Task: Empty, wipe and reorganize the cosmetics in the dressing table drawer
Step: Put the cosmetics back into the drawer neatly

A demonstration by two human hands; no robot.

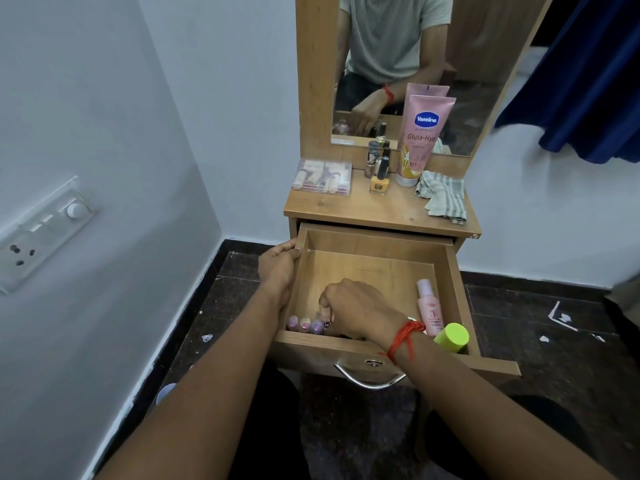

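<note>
The wooden drawer (374, 244) is pulled out of the dressing table. My left hand (278, 266) grips its left wall. Inside, at the front, my right hand (353, 306) curls down over a small dark-capped bottle beside three pink-capped small bottles (304, 323); whether it holds the bottle is unclear. A pink bottle (429, 308) lies along the right wall, next to a lime-green-capped container (452, 337). On the tabletop stand a pink Vaseline tube (420, 140), nail polish bottles (379, 169), a clear cosmetics box (322, 176) and a striped cloth (443, 195).
A mirror (408, 64) rises behind the tabletop and reflects a person. A white wall with a switch panel (45, 233) is on the left. Dark floor with paper scraps (562, 318) surrounds the table. A blue curtain (588, 81) hangs at upper right.
</note>
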